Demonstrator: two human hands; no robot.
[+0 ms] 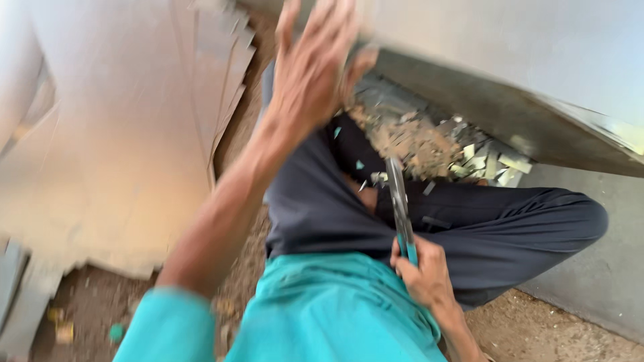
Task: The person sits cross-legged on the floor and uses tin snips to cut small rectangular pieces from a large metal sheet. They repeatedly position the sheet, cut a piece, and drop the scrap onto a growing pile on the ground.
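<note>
Teal-handled shears (400, 208) gripped in right hand (421, 271), blades beyond fingers (406, 267).

A rough floor-level workshop: bare dirt ground (550, 335), pale cut sheets (114, 134) stacked on the left, a large grey board (510, 100) on the right, and a litter of offcut scraps (429, 144) between them, far.

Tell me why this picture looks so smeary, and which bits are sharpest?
In the head view, the raised left hand is smeared by motion blur, and the stacked cardboard sheets beside it look soft and washed out by bright light. The right hand gripping the teal-handled shears is clearer, as is the dark trouser leg. The scraps on the ground are blurry.
</note>
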